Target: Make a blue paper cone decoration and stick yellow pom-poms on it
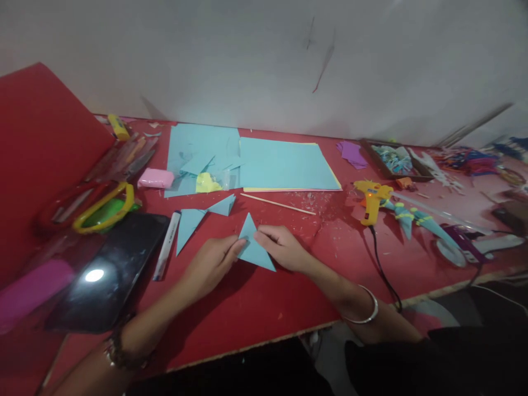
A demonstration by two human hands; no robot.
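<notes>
While left hand (212,261) pinches light-blue triangular paper piece (253,253) by its left edge | right hand (286,250) grips its right side | piece over glossy red worktop (247,319), nearer the person than thin pale stick (278,204)

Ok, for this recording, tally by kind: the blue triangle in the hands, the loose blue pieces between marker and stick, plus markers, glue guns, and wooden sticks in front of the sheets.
Blue triangle, held: 1
Blue pieces, loose: 2
Marker: 1
Glue gun: 1
Stick: 1
Total: 6
</notes>
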